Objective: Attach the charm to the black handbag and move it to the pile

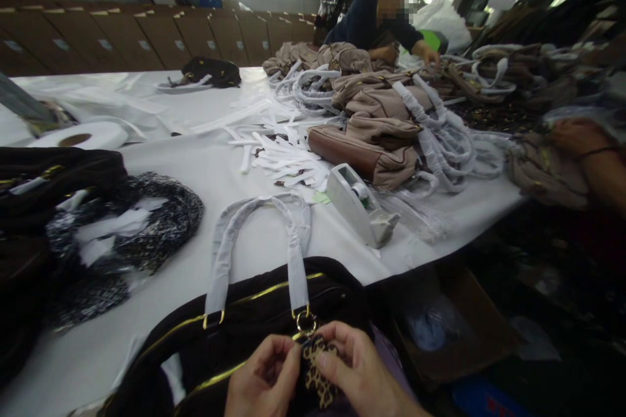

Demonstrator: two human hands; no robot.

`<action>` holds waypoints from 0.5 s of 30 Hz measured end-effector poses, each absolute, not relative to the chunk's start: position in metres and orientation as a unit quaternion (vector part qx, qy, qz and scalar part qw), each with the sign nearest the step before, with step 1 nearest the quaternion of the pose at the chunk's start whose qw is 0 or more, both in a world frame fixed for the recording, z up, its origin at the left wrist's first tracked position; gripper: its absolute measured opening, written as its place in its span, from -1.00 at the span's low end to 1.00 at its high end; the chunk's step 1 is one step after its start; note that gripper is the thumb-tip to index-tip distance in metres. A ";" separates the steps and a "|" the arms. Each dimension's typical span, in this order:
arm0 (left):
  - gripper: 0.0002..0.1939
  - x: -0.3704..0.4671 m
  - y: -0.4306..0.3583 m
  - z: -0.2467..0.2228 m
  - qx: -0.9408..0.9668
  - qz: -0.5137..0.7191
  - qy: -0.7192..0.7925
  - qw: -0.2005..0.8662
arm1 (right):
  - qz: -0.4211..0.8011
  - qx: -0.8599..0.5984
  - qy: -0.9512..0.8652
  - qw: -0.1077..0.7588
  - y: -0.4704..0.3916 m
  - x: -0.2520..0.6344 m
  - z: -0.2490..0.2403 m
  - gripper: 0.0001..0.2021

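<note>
A black handbag (205,345) with gold zippers lies right in front of me at the table's near edge. Its handles (229,254), wrapped in white material, stand up in an arch. From a gold ring (306,322) at the right handle's base hangs a leopard-print charm (320,381). My right hand (359,365) pinches this charm between thumb and fingers. Close beside it, at the charm's upper left, my left hand (267,374) has thumb and fingertips pressed together; whatever they grip is too small to make out.
A tape dispenser (359,205) stands beyond the bag, near paper strips (288,159). Taupe handbags (376,124) are piled behind. Black-and-white cords (171,221) lie left, near a white roll (81,137). Another person (362,16) works across the table; someone's hand (581,143) holds a bag at right.
</note>
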State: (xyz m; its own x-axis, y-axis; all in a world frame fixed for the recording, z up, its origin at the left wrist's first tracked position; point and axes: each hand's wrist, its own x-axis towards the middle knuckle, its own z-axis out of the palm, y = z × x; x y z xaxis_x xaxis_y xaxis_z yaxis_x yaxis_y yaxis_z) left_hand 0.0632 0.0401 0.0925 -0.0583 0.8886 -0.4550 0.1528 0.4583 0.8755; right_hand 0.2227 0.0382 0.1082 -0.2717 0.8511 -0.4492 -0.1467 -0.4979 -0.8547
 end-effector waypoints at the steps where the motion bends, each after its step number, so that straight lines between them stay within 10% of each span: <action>1: -0.62 0.063 0.041 0.092 0.405 0.327 0.649 0.555 | 0.705 -0.498 -0.367 0.348 0.038 0.223 0.109 -0.60; 15: -0.57 0.064 0.057 0.108 0.374 0.287 0.609 0.638 | 0.596 -0.578 -0.462 0.313 0.033 0.222 0.104 -0.78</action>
State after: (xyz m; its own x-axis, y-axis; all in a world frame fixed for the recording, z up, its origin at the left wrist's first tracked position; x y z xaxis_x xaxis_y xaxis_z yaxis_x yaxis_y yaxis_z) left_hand 0.0644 0.0574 0.1077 0.0927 0.8217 -0.5623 0.0890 0.5556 0.8267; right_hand 0.2216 0.0333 0.1041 -0.1371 0.9066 -0.3990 0.1614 -0.3770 -0.9120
